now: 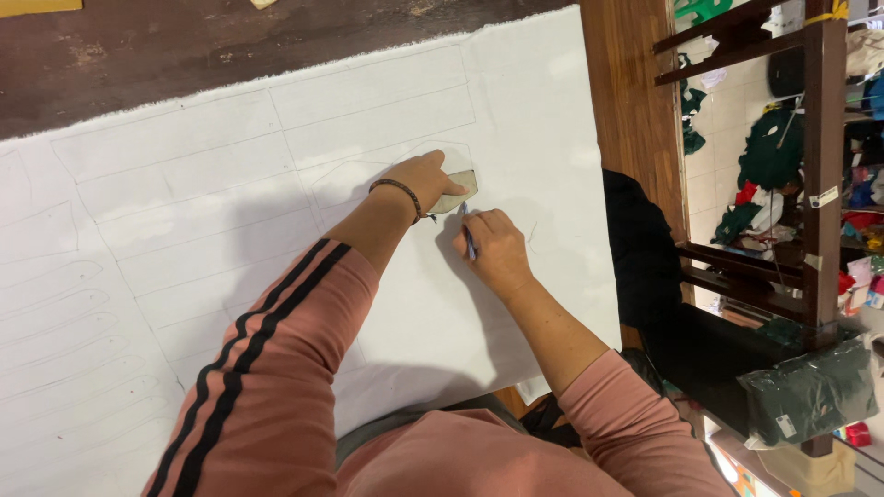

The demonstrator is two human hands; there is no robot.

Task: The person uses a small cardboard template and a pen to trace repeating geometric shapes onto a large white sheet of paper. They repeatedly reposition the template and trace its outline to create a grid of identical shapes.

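The left hand (425,179) presses a small grey template (458,192) flat on white fabric (276,230); just beside it, the right hand (497,250) holds a pen (469,237) to the template's edge.

1. The left hand (425,181) covers most of the small grey template (460,191).
2. The pen (468,237) shows only partly inside the right hand (497,251).
3. The white fabric (184,239) runs off the left edge.

The template (458,190) lies on the cloth (230,230) under the left hand (425,179) — the right hand (497,250), holding a pen (469,237), sits just beside it; the cloth covers the counter (276,46), shelves (810,184) beyond the right hand.
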